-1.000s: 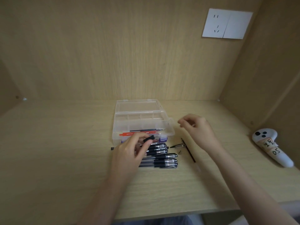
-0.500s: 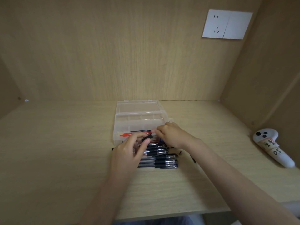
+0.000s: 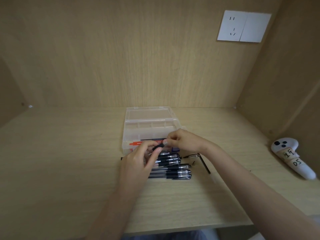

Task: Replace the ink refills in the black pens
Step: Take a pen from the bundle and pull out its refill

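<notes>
My left hand point(image 3: 140, 161) grips a black pen barrel point(image 3: 158, 146) just above a row of several black pens point(image 3: 173, 172) lying on the desk. My right hand point(image 3: 183, 142) pinches the right end of that same barrel; its fingertips meet the left hand's. Behind both hands stands an open clear plastic box point(image 3: 149, 125) with red and dark refills point(image 3: 138, 143) in its front part. A pen tip piece point(image 3: 191, 155), a small part point(image 3: 193, 163) and a thin black refill point(image 3: 205, 164) lie right of the pens.
A white controller point(image 3: 292, 157) with a taped label lies at the desk's right side near the wooden side wall. A white wall socket point(image 3: 244, 26) sits on the back panel. The desk's front edge runs close below my forearms.
My right hand came from the open desk on the right over to the pen in my left hand and now pinches its end. The left hand stayed in place.
</notes>
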{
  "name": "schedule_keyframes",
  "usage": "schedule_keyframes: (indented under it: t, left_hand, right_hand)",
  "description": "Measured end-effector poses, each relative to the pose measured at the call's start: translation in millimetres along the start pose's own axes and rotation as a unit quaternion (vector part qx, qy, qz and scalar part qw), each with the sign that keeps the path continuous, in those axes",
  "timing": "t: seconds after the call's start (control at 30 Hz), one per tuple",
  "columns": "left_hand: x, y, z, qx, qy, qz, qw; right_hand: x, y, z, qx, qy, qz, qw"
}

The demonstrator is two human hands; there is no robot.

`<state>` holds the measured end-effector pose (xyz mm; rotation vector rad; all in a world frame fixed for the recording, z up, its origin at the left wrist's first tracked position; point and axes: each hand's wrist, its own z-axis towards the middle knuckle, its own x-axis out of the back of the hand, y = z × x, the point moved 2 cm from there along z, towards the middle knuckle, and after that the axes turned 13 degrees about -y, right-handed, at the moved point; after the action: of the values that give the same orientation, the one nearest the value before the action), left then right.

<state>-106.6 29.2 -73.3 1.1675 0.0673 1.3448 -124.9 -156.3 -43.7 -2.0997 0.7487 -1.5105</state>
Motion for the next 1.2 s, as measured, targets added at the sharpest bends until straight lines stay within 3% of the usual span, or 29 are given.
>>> schedule_keyframes:
  t: [0.13, 0.3, 0.53, 0.77, 0.93, 1.2]
  left_hand:
    - [-0.5, -0.7, 0.1, 0.010, -0.004, 0.003, 1.000]
    - [-0.1, -1.5, 0.4, 0.018, -0.001, 0.018, 1.000]
    - [-0.8, -1.3, 0.3, 0.027, -0.003, 0.006, 1.000]
    - [-1.0, -0.7, -0.3, 0.026, -0.014, 0.015, 0.999]
    - [-0.2, 1.0, -0.7, 0.021, -0.016, 0.005, 1.000]
    - [-0.7, 0.8, 0.0, 0.018, -0.018, 0.014, 1.000]
  right_hand:
    - [1.9, -0.8, -6.7, 0.047, 0.079, 0.037, 0.995]
    - [9.1, -11.4, -29.2, 0.099, 0.196, 0.179, 0.959]
    - [5.9, -9.2, -58.1, 0.206, 0.230, 0.452, 0.837]
    - [3.2, -3.9, -63.2, 0.239, 0.301, 0.538, 0.751]
    - [0.9, -0.7, -63.3, 0.234, 0.311, 0.553, 0.736]
    - [-0.9, 1.2, -62.1, 0.225, 0.325, 0.541, 0.742]
